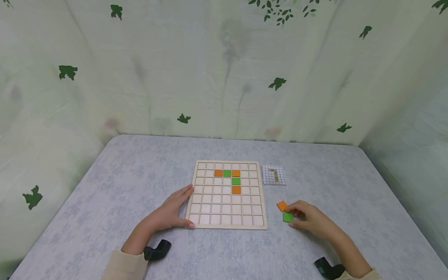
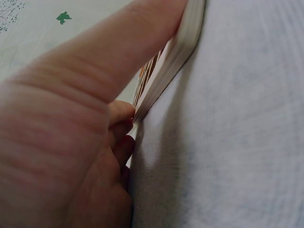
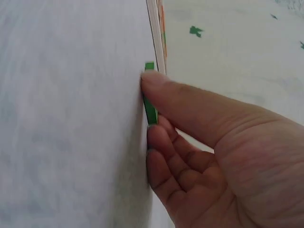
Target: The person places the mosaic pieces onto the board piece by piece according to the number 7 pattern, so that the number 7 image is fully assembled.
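A wooden grid board (image 1: pixel 206 199) lies flat on the table, with orange and green square tiles in several of its cells. My left hand (image 1: pixel 173 210) rests against the board's left side, its fingers extended along the edge and the thumb at the near left corner. Right of the board, my right hand (image 1: pixel 309 219) pinches a green tile (image 1: pixel 287 217) between thumb and fingers, low at the tabletop. In the right wrist view the thumb presses on the green tile (image 3: pixel 151 111). An orange tile (image 1: pixel 281 205) lies touching or very near the green one.
A small pattern card (image 1: pixel 267 179) with a printed grid of coloured squares lies beside the board's upper right. The grey table (image 1: pixel 147 163) ends at a curtain (image 1: pixel 210 77) with leaf and bird prints. Each wrist wears a black device (image 1: pixel 158 250).
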Demonstrator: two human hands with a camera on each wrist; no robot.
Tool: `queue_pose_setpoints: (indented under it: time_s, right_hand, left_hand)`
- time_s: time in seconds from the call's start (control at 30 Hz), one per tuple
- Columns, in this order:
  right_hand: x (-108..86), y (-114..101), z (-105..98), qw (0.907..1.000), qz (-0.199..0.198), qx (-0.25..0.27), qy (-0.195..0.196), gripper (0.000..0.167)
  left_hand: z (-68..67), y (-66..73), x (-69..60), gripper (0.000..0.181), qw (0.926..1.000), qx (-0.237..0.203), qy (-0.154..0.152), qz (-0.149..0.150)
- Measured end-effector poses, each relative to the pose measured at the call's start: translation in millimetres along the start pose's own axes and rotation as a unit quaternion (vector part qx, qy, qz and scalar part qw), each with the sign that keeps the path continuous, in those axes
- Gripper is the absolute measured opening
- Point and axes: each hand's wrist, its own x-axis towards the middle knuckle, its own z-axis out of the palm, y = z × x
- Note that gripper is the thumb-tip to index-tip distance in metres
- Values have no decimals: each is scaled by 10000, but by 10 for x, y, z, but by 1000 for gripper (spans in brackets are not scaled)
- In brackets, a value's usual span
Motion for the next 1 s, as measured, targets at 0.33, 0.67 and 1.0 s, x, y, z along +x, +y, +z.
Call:
queue_pose_setpoints:
  time_s: [0.33,0.67,1.0]
  right_hand:
    - [118,-238,-36,9994,-330,-34,-74,28]
    - [485,-621,46,9917,-1230,75,373,31]
    - [879,-717,430,9895,-1269,373,587,30]
  left_hand:
    - [-13,3,-13,115,10000,9,-21,-52]
    - [-5,9,-10,115,10000,6,-10,-7]
    - [-13,-1,-3,115,10000,-11,-67,-67]
